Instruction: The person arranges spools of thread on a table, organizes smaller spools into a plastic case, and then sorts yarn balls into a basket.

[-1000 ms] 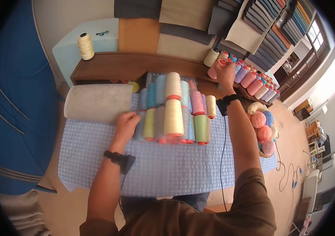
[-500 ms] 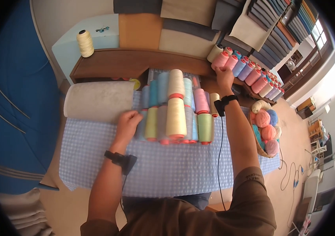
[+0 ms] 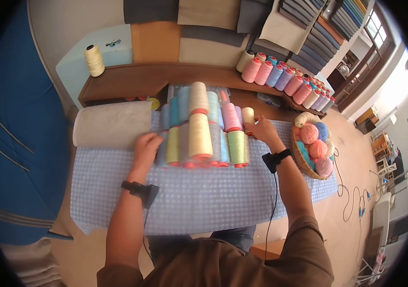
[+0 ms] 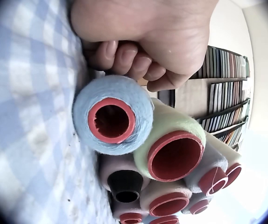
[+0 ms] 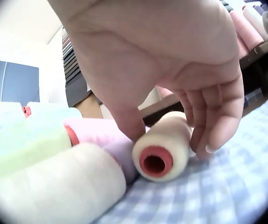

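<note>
Thread cones lie piled on a blue checked cloth (image 3: 175, 205), red cone ends toward the person. At the pile's left end is my left hand (image 3: 145, 152), its fingers curled and touching the light blue cone (image 4: 113, 116) in the left wrist view. On the far right of the pile, my right hand (image 3: 265, 133) grips a small cream cone (image 3: 248, 115). The right wrist view shows the thumb on one side of that cream cone (image 5: 164, 149) and the fingers (image 5: 218, 133) on the other. A pale yellow cone (image 3: 199, 136) and a cream one (image 3: 198, 98) are near the middle.
Rows of pink, blue and other cones (image 3: 251, 70) stand on the wooden shelf (image 3: 132, 81) behind. A basket of yarn balls (image 3: 309, 167) is at the right. Rolled grey fabric (image 3: 113, 125) lies left. One yellow cone (image 3: 94, 61) stands back left.
My right hand has come down from the pink cones on the shelf and taken hold of the cream cone at the pile's right end. My left hand stays beside the pile.
</note>
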Demonstrator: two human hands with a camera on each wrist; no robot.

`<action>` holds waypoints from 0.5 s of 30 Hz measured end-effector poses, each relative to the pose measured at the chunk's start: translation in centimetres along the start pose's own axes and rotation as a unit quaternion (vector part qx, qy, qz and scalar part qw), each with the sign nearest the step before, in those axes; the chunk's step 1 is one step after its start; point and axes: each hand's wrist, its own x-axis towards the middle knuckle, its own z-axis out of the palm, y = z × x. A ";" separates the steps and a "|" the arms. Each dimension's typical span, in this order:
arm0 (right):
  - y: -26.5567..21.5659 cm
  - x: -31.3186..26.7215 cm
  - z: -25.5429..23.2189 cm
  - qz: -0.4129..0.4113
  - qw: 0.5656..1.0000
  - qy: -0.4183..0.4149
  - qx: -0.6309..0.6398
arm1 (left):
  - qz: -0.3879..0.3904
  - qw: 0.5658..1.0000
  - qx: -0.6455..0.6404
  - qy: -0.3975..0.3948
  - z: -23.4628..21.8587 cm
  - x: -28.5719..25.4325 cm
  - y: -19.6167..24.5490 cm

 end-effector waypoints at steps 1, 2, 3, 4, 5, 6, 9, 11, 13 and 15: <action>0.3 -0.1 -0.2 -0.001 1.000 0.018 0.015 | -0.001 1.000 -0.001 0.000 0.0 0.0 0.1; 0.8 0.0 -0.3 -0.003 0.999 0.035 0.030 | -0.003 1.000 -0.002 0.000 0.0 0.0 0.2; 1.3 -0.1 -0.5 -0.004 0.998 0.052 0.044 | -0.005 1.000 -0.004 0.000 0.0 -0.1 0.2; 1.9 -0.2 -1.1 -0.009 0.994 0.071 0.084 | 0.000 1.000 0.001 0.000 -0.1 0.0 0.2; 2.5 -0.3 -2.0 -0.016 0.988 0.090 0.122 | 0.005 1.000 0.005 0.000 -0.1 0.0 0.1; 3.1 -0.4 -2.7 -0.022 0.981 0.108 0.160 | 0.008 1.000 0.008 0.001 -0.2 0.1 -0.1; 4.2 -1.8 -4.7 -0.094 0.967 0.155 0.178 | 0.005 1.000 -0.014 0.004 0.2 0.1 -0.5; 4.9 -3.2 -4.5 -0.120 0.973 0.157 0.124 | 0.002 1.000 -0.017 0.001 0.2 0.2 -0.5; 5.2 -4.5 -3.4 -0.182 0.968 0.170 0.018 | 0.004 1.000 -0.016 0.001 0.1 0.2 -0.6; 5.0 -5.3 -2.3 -0.097 0.987 0.121 0.032 | 0.010 1.000 -0.011 0.000 0.0 0.2 -0.7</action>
